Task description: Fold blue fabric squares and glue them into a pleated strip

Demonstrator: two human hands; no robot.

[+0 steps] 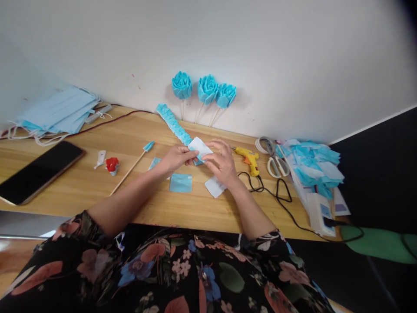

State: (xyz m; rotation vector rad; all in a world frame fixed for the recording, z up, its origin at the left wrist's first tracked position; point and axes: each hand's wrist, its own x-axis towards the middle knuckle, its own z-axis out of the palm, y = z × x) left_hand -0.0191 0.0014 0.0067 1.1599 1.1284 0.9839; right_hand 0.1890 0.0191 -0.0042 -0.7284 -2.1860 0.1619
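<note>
Both hands meet over the middle of the wooden table. My left hand and my right hand pinch a small white and blue fabric piece between their fingertips. The piece sits at the near end of a long folded blue strip that runs back toward the wall. Loose fabric squares lie just below the hands: a blue square and a white square.
Three blue fabric roses on sticks lean on the wall. A yellow glue gun with black cord, white scissors and a pile of blue scraps lie right. A phone, face masks, a wooden stick lie left.
</note>
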